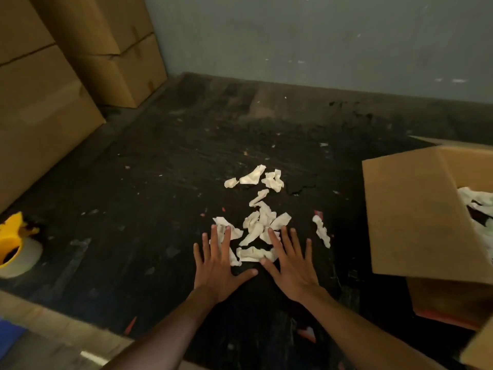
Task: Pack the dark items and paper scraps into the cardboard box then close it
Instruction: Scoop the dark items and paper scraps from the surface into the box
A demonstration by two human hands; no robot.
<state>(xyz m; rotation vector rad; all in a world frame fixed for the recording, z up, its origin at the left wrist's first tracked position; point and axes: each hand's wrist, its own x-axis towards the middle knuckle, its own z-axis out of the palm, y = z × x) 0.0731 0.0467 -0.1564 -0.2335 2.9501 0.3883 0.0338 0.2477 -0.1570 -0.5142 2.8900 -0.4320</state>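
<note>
Several crumpled white paper scraps (260, 217) lie in a loose pile on the dark floor in the middle of the head view. My left hand (217, 265) lies flat with fingers spread on the pile's near left edge. My right hand (292, 265) lies flat on its near right edge, fingers apart. Neither hand holds anything. One scrap (322, 231) lies apart to the right. The open cardboard box (416, 220) stands at the right, one flap raised towards me, with white scraps and something dark (477, 206) inside.
Stacked closed cardboard boxes (45, 110) fill the left side and far left corner. A tape roll in a yellow dispenser (16, 247) sits on the floor at the left. A grey wall (320, 36) bounds the far side. Small debris speckles the dark floor.
</note>
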